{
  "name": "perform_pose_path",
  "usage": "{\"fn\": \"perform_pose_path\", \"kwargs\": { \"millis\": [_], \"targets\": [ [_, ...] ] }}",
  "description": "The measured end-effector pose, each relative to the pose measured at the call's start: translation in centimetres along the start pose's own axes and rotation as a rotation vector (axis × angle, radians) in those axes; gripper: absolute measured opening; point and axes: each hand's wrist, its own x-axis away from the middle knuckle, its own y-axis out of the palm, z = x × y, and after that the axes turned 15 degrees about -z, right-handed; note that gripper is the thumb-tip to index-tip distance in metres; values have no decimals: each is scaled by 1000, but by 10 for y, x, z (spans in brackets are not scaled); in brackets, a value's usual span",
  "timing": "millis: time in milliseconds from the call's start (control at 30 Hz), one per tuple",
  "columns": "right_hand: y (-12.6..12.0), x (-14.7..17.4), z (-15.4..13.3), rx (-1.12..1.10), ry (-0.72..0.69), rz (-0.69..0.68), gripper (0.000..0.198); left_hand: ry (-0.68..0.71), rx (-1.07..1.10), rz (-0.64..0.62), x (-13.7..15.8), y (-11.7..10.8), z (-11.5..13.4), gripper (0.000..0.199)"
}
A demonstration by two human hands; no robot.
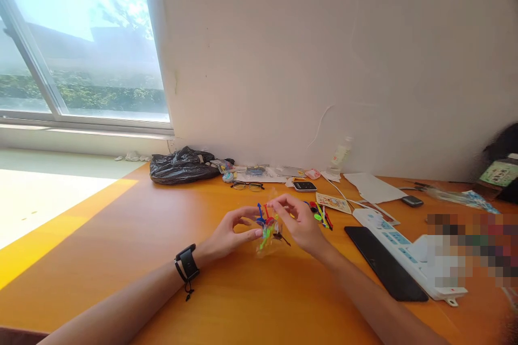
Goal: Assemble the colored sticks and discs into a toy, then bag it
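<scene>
Near the middle of the table I have a small clear plastic bag (265, 248) between my hands, with blue, red, green and dark plastic pieces in or against it. My left hand (234, 232) is closed on the bag's left side, thumb in front. My right hand (297, 221) pinches at the top beside a red stick-shaped piece (266, 211); its fingertips partly cover what they grip. A blue stick-shaped piece (260, 211) points up near my left fingers. Just beyond my right hand lie loose coloured discs and sticks (321, 214).
A white power strip (399, 242) and a black flat pad (382, 261) lie to the right. At the back are a black plastic bag (182, 166), eyeglasses (246, 186), a small black-and-white device (304, 186), a printed card (334, 202) and a clear bottle (340, 156).
</scene>
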Motion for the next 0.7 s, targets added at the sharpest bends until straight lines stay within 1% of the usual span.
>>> {"fn": "perform_pose_path", "kwargs": {
  "millis": [33, 67, 133, 167, 300, 333, 433, 467, 533, 600, 633, 700],
  "targets": [
    [1, 0, 1, 9, 12, -46, 31, -1, -1, 2, 0, 0, 0, 46],
    [2, 0, 1, 9, 14, -56, 30, -3, -2, 3, 0, 0, 1, 46],
    [4, 1, 3, -26, -13, 34, 30, 3, -9, -1, 0, -1, 1, 45],
    [5, 1, 3, -46, -25, 57, 30, 7, -13, -5, 0, -1, 1, 43],
    [7, 3, 7, -53, -9, -71, 32, 3, 4, -8, -1, 0, 0, 42],
    [7, 3, 8, -57, -2, -60, 33, -4, 11, -1, -2, 0, -1, 43],
    [6, 3, 11, -119, 5, 53, 34, -6, 18, 10, -2, 2, -1, 47],
    [6, 3, 12, -137, 15, 53, 34, -4, 19, 6, -1, 2, 0, 50],
    [6, 2, 14, -159, 37, -20, 34, -11, 26, 3, -1, 2, 1, 52],
    [8, 1, 18, -171, 46, -107, 35, -21, 40, 29, -1, 2, 2, 51],
    [9, 1, 21, -179, 44, -128, 36, -18, 47, 52, -1, 2, 3, 49],
    [11, 0, 26, -193, 40, -126, 37, -2, 57, 86, -1, 1, 3, 45]
  ]
}}
